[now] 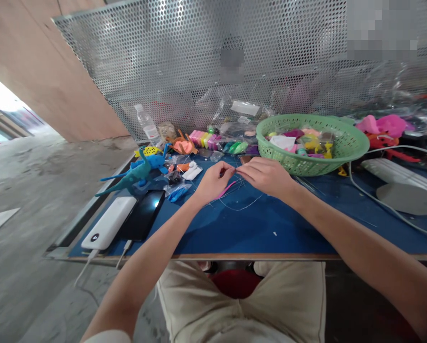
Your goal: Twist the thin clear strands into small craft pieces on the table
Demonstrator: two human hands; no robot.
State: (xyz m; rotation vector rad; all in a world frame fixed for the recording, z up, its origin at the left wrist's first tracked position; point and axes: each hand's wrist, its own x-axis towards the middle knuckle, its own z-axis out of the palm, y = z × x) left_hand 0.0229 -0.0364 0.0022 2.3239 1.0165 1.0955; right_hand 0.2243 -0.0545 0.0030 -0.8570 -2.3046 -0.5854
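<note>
My left hand (215, 181) and my right hand (261, 175) meet fingertip to fingertip above the middle of the blue table (249, 233). Both are closed in a pinch, and what sits between the fingertips is too small to make out. Just under my left hand lies a thin pink strip (228, 189), close to its fingers. A fine clear thread (238, 208) curves over the table below my hands.
A green basket (310, 166) of colourful pieces stands behind my right hand. Blue and teal dinosaur toys (142, 169), a white power bank (109, 223) and a black phone (144, 214) lie left. A white cable (378, 202) crosses the right side.
</note>
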